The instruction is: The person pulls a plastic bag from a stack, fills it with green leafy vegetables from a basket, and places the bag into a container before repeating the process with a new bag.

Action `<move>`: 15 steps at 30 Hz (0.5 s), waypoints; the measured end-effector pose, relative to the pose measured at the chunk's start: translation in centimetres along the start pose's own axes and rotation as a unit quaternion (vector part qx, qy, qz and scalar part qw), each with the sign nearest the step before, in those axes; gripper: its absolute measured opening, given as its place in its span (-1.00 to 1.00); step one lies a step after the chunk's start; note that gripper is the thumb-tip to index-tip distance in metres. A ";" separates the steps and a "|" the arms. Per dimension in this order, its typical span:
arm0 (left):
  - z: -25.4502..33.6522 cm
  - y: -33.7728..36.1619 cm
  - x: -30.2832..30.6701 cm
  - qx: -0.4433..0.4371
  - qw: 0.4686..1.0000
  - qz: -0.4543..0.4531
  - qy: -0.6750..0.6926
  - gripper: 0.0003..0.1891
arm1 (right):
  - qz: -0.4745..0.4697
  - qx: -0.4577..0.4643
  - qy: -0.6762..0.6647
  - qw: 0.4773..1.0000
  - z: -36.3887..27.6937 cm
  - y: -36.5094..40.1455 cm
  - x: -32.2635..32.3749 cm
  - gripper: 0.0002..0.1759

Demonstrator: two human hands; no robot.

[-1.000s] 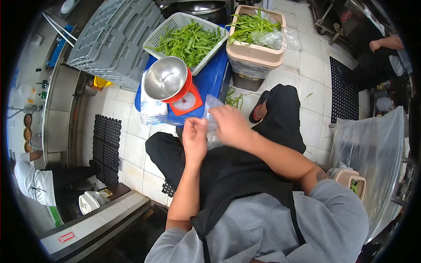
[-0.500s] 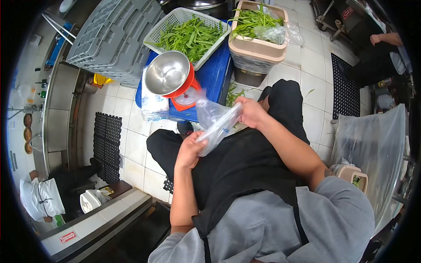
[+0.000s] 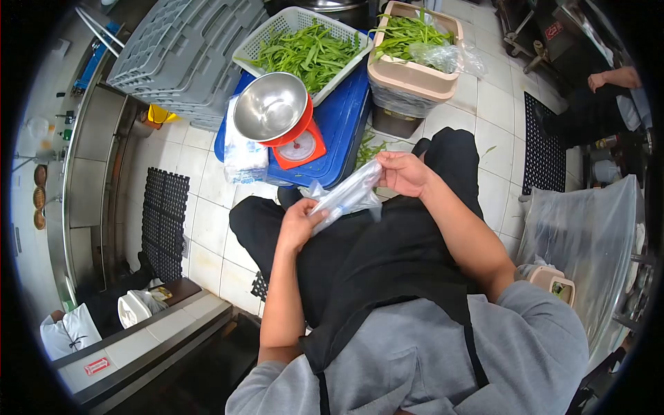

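Note:
A clear plastic bag (image 3: 348, 196) is stretched between my two hands above my lap, its edge drawn into a narrow folded band. My left hand (image 3: 301, 223) pinches the lower left end. At the upper right end, the fingers of my right hand (image 3: 403, 173) close on the same bag. Beyond the hands stands a red kitchen scale (image 3: 302, 148) carrying a steel bowl (image 3: 270, 107). A stack of plastic bags (image 3: 245, 149) lies left of the scale. Behind it, a white perforated basket (image 3: 245, 54) holds cut leafy greens (image 3: 308, 59).
The scale and basket rest on a blue lid (image 3: 341, 131). A beige bin (image 3: 415, 81) with greens and a plastic bag stands to the right. Grey crates (image 3: 173, 66) are stacked at left. Other people's bodies show at the far right and lower left.
The bag has gone from loose and billowing to a tighter, straighter band between my hands, its loose part now hanging below. The person at lower left has shifted partly behind the ledge.

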State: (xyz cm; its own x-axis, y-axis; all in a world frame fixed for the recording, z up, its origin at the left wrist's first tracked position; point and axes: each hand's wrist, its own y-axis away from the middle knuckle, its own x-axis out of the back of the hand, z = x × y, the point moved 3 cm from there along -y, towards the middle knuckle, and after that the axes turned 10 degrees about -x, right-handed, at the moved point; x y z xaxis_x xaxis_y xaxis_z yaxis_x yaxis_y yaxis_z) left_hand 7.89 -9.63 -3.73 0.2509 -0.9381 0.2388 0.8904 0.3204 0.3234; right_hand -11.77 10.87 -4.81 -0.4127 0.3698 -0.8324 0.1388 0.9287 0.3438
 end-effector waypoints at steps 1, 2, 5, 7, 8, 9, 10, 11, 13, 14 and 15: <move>-0.5 -0.2 -0.2 0.080 0.996 0.008 0.036 -0.83 | -0.013 0.010 0.000 1.000 0.1 0.0 -0.7 -0.90; -1.5 -0.6 -0.2 0.102 0.987 0.053 0.114 -0.85 | -0.026 0.022 0.002 0.999 0.4 0.0 -1.5 -0.89; -4.7 -2.5 -0.9 0.113 0.943 0.178 0.258 -0.89 | -0.012 0.074 0.335 0.939 -0.4 0.8 -4.7 -0.80; -3.9 -2.0 -1.2 0.108 0.940 0.205 0.249 -0.85 | 0.067 0.100 0.773 0.623 -0.5 1.0 -5.4 -0.73; -2.4 -1.2 -1.0 0.105 0.954 0.190 0.208 -0.82 | 0.140 0.073 0.818 0.554 0.4 0.6 -3.7 -0.66; -1.4 -0.7 -1.1 0.100 0.966 0.174 0.166 -0.79 | 0.199 0.037 0.821 0.534 0.4 0.8 -3.5 -0.64; -0.2 -0.5 -2.0 -0.026 0.983 0.184 0.011 -0.66 | 0.257 0.002 0.820 0.511 0.4 0.9 -3.6 -0.62; 1.1 0.1 -2.6 -0.130 0.962 0.178 -0.162 -0.61 | 0.313 -0.033 0.816 0.485 0.2 1.1 -3.7 -0.60; 3.7 0.9 -3.4 -0.184 0.916 0.165 -0.317 -0.56 | 0.329 -0.053 0.824 0.459 -0.5 1.4 -4.5 -0.55; 4.5 1.1 -3.5 -0.202 0.913 0.157 -0.318 -0.56 | 0.337 -0.062 0.827 0.446 -0.9 1.5 -5.1 -0.52; 5.8 1.4 -3.6 -0.211 0.908 0.148 -0.329 -0.58 | 0.325 -0.043 0.834 0.444 -1.4 1.8 -5.8 -0.51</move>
State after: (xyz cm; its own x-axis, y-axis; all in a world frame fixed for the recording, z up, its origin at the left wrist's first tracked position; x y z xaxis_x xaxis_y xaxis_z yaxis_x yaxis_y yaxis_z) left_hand 6.07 -5.04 1.16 0.3447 -0.4923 0.7993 0.9222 0.3366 -0.1904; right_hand -10.43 10.39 1.22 -0.4128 -0.0420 0.9099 0.7116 0.6086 0.3510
